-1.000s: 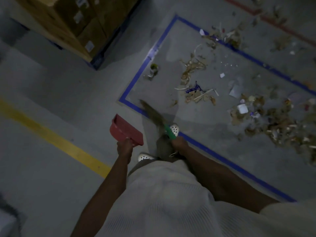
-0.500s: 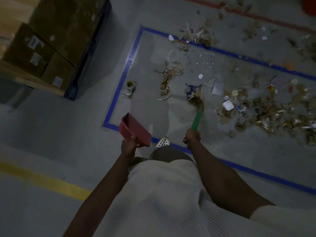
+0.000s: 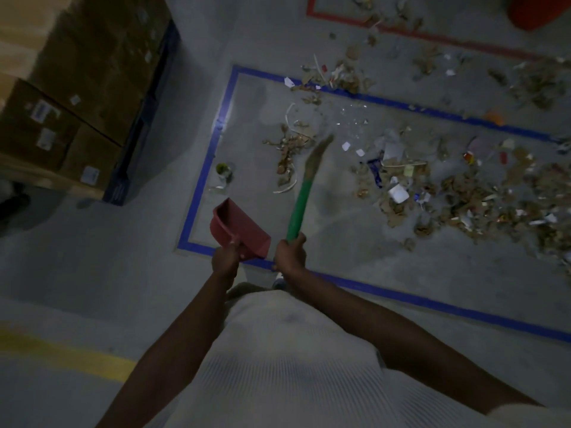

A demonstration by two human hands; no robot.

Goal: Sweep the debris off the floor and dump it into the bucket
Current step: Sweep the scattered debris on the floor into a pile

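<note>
Grey floor (image 3: 355,261); debris (image 3: 457,196) (seemingly paper scraps) scattered.

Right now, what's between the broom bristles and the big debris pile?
Head view: mostly bare floor, with two small white scraps between the broom bristles and the debris pile.

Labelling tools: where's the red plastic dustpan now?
Head view, centre: red plastic dustpan in the left hand, over the blue floor tape corner, just left of the green-handled broom.
</note>
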